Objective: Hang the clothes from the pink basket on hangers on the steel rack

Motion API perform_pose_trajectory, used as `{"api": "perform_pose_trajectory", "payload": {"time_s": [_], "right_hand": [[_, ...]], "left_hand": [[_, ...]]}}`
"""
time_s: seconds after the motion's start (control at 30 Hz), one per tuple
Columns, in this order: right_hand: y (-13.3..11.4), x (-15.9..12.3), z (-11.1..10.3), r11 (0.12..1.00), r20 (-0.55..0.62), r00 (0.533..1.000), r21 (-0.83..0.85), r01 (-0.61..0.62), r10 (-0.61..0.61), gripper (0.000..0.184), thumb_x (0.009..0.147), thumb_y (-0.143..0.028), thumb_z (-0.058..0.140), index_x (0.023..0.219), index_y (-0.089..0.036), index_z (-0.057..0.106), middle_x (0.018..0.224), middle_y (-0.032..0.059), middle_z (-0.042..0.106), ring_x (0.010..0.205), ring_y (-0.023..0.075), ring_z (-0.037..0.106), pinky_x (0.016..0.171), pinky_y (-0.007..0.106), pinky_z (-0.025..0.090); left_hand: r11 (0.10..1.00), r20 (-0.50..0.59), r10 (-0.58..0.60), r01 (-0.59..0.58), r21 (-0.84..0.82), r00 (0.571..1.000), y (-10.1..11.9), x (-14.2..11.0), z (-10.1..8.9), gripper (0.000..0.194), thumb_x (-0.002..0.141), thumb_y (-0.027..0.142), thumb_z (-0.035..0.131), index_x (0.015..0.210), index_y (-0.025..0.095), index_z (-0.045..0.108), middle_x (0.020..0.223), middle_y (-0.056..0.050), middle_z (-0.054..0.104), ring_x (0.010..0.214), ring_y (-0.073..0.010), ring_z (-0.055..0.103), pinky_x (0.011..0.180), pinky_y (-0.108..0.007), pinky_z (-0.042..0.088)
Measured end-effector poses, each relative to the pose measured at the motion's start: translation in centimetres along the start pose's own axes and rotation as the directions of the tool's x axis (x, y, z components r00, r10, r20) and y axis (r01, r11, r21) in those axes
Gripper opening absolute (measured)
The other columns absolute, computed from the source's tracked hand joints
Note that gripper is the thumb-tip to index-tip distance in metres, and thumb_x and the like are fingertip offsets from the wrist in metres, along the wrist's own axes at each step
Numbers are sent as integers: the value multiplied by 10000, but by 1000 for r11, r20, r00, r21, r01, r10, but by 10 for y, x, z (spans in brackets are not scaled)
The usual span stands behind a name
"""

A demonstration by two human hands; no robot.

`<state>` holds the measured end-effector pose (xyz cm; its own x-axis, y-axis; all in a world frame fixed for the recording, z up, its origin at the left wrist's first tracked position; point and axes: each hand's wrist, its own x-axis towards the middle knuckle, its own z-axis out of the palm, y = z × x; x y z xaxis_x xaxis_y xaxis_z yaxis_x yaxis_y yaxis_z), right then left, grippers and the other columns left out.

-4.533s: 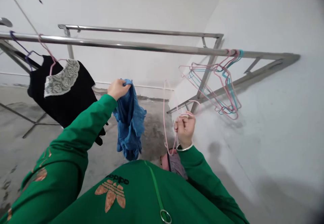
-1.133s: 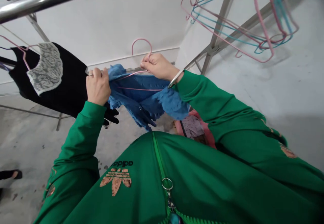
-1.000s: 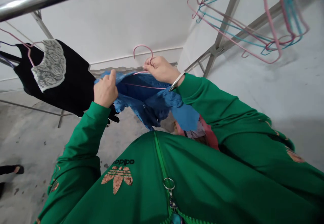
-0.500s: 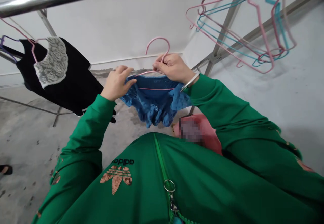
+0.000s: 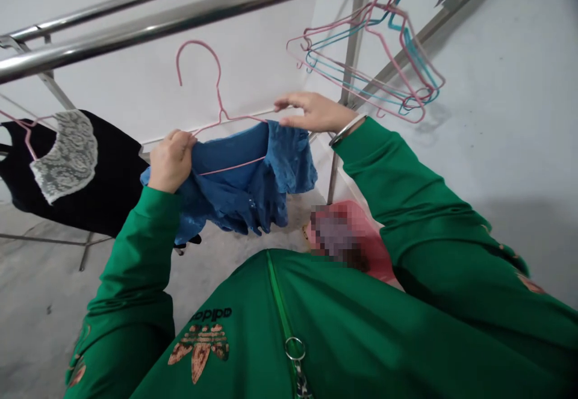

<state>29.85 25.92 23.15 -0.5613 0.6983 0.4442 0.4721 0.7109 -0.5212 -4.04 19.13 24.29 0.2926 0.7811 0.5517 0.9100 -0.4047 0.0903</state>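
A blue garment [image 5: 239,191] with crumpled fabric hangs on a pink wire hanger [image 5: 221,95], whose hook points up and whose lower bar crosses the neck opening. At its left shoulder, my left hand [image 5: 170,159] is closed round the fabric and hanger arm. Over the right shoulder, my right hand [image 5: 316,112] has its fingers and thumb apart; the thumb is at the top of the blue cloth, and I cannot tell if it presses on it.
A shiny metal rail [image 5: 180,18] runs across above the hands. On the left hangs a black top [image 5: 112,170] with a lace collar [image 5: 74,155]. Several pink and blue hangers [image 5: 397,56] hang at the right. Below, a pink basin [image 5: 377,251] holds blurred-out contents.
My right hand has let go of the hanger's neck and moved to the right shoulder. My left hand has closed on the left shoulder. Garment and hanger shifted left, and the cloth is spread wider.
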Motion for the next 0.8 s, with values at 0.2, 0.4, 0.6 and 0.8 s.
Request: {"api": "perform_pose_trajectory", "payload": {"time_s": [0.2, 0.4, 0.6, 0.8], "right_hand": [[6, -18, 16, 994, 149, 988, -96, 57, -42, 302, 884, -379, 505, 961, -145, 680, 872, 57, 678, 844, 178, 603, 814, 337, 470], [-7, -32, 16, 987, 213, 970, -78, 138, -119, 409, 883, -477, 457, 982, -160, 697, 949, 118, 683, 920, 254, 627, 859, 409, 489], [-40, -50, 27, 894, 413, 906, 366, -259, 93, 460, 823, -589, 552, 955, -180, 716, 839, 80, 706, 772, 223, 668, 689, 339, 545], [-77, -30, 49, 569, 245, 904, 711, -413, 350, 370, 654, -523, 759, 868, -221, 744, 771, 70, 705, 658, 195, 657, 664, 332, 547]], "left_hand": [[994, -124, 99, -92, 62, 987, -10, 2, -16, 241, 946, 302, 417, 834, 182, 594, 781, -47, 570, 677, -152, 504, 592, -282, 339], [985, -129, 168, -161, 60, 977, -23, -9, -12, 310, 974, 317, 368, 878, 154, 613, 770, -40, 570, 674, -141, 526, 601, -253, 387], [989, -78, 140, -143, -28, 987, -35, -14, -11, 306, 980, 317, 351, 947, 169, 617, 812, -43, 571, 735, -153, 552, 677, -255, 430], [995, -104, -17, 27, 91, 994, -54, -16, -13, 330, 940, 360, 442, 1141, 156, 605, 1059, -118, 601, 1008, -237, 554, 893, -368, 425]]}}
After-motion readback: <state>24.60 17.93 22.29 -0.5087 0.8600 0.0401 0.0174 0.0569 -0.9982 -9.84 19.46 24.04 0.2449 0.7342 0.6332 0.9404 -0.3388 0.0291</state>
